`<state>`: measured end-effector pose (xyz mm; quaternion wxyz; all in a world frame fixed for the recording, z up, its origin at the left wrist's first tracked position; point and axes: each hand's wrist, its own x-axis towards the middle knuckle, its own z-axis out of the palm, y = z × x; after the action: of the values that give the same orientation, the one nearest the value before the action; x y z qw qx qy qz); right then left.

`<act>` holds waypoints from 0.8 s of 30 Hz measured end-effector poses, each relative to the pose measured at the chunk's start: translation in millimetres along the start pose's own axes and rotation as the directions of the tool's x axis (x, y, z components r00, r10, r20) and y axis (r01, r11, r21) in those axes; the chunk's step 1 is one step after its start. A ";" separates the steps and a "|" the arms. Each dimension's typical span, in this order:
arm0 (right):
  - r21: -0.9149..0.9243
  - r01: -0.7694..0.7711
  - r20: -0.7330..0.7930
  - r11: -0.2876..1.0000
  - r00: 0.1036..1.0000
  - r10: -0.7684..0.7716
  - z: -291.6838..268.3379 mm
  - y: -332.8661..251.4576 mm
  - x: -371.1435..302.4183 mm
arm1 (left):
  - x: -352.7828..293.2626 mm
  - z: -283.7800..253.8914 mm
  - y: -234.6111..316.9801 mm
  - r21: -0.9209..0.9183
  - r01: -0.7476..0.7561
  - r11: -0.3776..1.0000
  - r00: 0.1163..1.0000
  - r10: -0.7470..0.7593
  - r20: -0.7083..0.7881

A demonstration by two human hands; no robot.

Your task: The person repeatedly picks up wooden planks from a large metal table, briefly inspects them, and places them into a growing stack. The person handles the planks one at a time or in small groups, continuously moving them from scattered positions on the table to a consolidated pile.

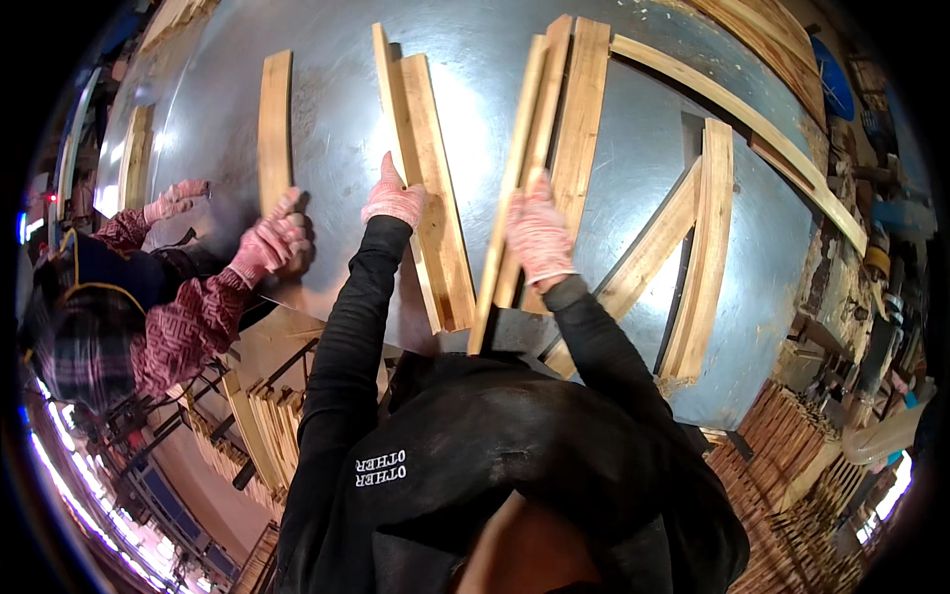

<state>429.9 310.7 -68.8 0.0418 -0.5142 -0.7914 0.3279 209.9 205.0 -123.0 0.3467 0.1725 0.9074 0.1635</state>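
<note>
My left hand [394, 196], in a pink-and-white knit glove, is closed on a narrow wooden strip [385, 94] tipped on its edge. A wider wooden board [435, 178] lies against that strip on its right. My right hand [539, 236], gloved alike, is closed around another narrow strip [517, 129], whose near end reaches towards my body. Close beside it are a second strip [550, 99] and a flat board [584, 89], partly covered by the right hand. The undersides of both hands' fingers are hidden.
Everything lies on a shiny metal table [336, 109]. On the left a co-worker's gloved hand [272, 243] touches a board [275, 129]. To the right lie a slanting board [653, 233], an upright-lying one [706, 238] and a long strip [732, 94]. Stacked wood [782, 445] stands lower right.
</note>
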 end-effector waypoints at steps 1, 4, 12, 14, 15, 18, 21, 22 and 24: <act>0.061 -0.041 0.097 0.997 0.995 0.035 5.1 -11.3 -4.0 | -9.6 -2.2 9.5 -0.031 -0.051 0.998 0.999 0.052 0.016; -0.050 0.078 0.067 0.996 0.995 -0.075 25.6 -29.8 -18.6 | -65.5 -5.2 70.0 0.088 -0.101 0.991 0.991 0.108 -0.079; 0.012 -0.079 0.168 0.997 0.983 0.076 22.1 20.3 2.2 | -31.9 18.7 6.8 -0.661 -0.061 0.748 0.998 0.061 -0.023; 0.097 -0.075 0.229 0.992 0.972 0.051 16.8 8.8 -14.7 | -40.8 21.8 7.3 -0.708 0.040 0.706 0.992 0.057 0.113; 0.128 -0.051 0.207 0.990 0.978 0.024 19.2 7.4 -22.2 | -42.1 21.4 1.8 -0.803 0.076 0.591 0.976 0.122 0.182; 0.212 -0.127 0.358 0.969 0.933 0.044 -2.9 -15.2 -35.9 | -53.5 12.7 -3.4 -0.826 0.224 0.517 0.925 0.154 0.347; 0.316 -0.093 0.371 0.944 0.928 -0.033 -5.5 -9.0 -30.3 | -60.8 15.2 4.1 -0.760 0.104 0.642 0.920 0.227 0.318; 0.344 -0.092 0.372 0.934 0.927 -0.046 1.2 1.6 -25.4 | -64.9 8.5 19.2 -0.738 0.162 0.655 0.910 0.190 0.368; 0.394 -0.085 0.352 0.915 0.934 -0.065 21.5 32.5 -15.3 | -71.1 2.6 34.8 -0.521 0.051 0.852 0.930 0.150 0.336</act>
<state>453.9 295.9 -99.7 0.0001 -0.4301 -0.6985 0.5720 268.4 206.0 -69.6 0.5382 0.1231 0.7435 0.3773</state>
